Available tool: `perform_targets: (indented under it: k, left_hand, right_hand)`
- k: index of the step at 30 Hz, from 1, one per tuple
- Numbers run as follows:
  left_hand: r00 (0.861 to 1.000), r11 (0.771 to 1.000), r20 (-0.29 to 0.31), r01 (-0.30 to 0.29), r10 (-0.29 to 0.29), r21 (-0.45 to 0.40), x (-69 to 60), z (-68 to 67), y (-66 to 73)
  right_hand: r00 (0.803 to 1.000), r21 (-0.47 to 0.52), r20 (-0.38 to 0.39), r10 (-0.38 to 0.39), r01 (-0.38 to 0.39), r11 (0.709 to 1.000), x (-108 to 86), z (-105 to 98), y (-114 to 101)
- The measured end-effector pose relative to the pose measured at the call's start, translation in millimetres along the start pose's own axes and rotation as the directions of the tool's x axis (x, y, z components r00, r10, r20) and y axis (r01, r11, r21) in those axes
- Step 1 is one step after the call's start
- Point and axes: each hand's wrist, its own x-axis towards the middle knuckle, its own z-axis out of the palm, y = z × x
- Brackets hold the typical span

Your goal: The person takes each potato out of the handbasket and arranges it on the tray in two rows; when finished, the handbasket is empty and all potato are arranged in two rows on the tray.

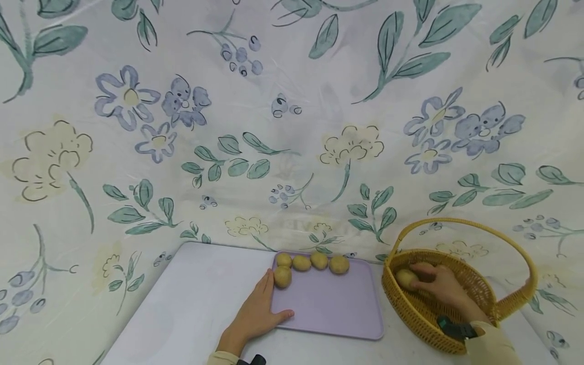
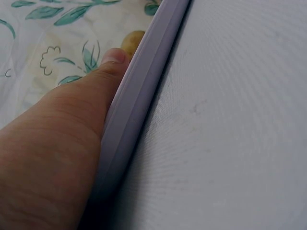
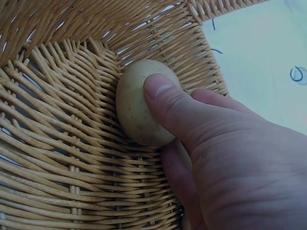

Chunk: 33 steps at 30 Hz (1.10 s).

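Head view: right grip [image 1: 440, 288] pinches a potato [image 1: 404, 279] in the basket [image 1: 403, 311] right of the tray [image 1: 335, 306]. Left grip [image 1: 259, 310], unclenched, touches the tray's left edge; bare room spreads toward its right edge

Left hand [image 1: 257, 310] extends straight fingers [image 1: 263, 286]; right hand [image 1: 443, 287] curls, pinching.

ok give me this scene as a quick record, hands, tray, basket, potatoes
left hand: rests at the near left corner of the tray
right hand: grips a potato inside the basket
tray potatoes: five; four in a row along the far edge, one nearer, at the left
basket: wicker, handle up, right of tray
other potatoes in basket: cannot tell, hand blocks view
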Motion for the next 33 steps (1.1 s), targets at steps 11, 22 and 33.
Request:
perform_targets:
  k: [11,22,33]
  left_hand:
    - [1.000,1.000,-0.006,-0.012,0.012,0.012,0.0,1.0,-0.1]
    - [1.000,1.000,-0.005,-0.005,0.005,0.019,0.5,-0.6,0.4]
    - [1.000,1.000,0.005,0.004,-0.004,0.008,-0.3,-0.9,1.1]
  right_hand:
    - [0.999,-0.032,0.029,0.031,-0.030,0.999,-0.4,1.8,3.3]
    - [0.988,0.042,0.137,0.069,-0.075,0.996,1.0,1.1,1.5]
    - [0.993,0.003,0.101,0.066,-0.066,0.998,1.1,0.5,1.2]
